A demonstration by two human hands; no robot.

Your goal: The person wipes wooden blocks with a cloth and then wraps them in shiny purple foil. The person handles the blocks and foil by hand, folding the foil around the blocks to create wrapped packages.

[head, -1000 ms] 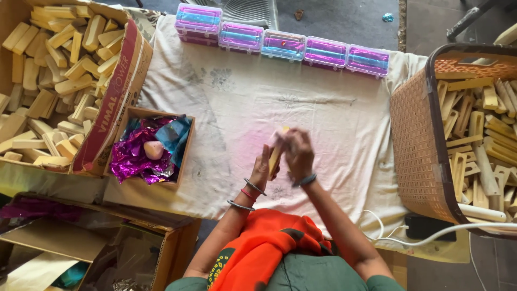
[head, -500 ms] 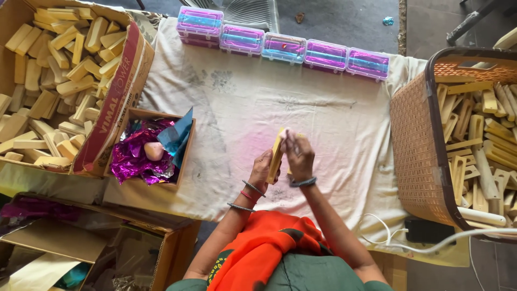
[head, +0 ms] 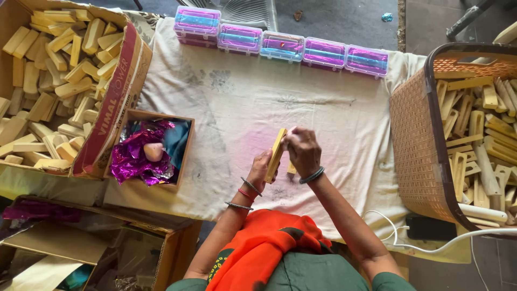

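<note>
My left hand grips a flat yellow wooden block and holds it on edge above the white cloth. Closed fingers of my right hand press against the block's upper right side, pinching something small that I cannot make out. A second small yellow piece lies on the cloth just under my right hand. Bangles ring both wrists.
A cardboard box of yellow wooden blocks stands at the left. Beside it a small box holds crumpled purple and blue foil. A brown basket of wooden pieces is at the right. Several clear plastic cases line the far edge. A white cable trails near right.
My right hand has shifted slightly right and down along the block. The blue foil that stood up in the small box has settled flat. The left hand keeps its grip.
</note>
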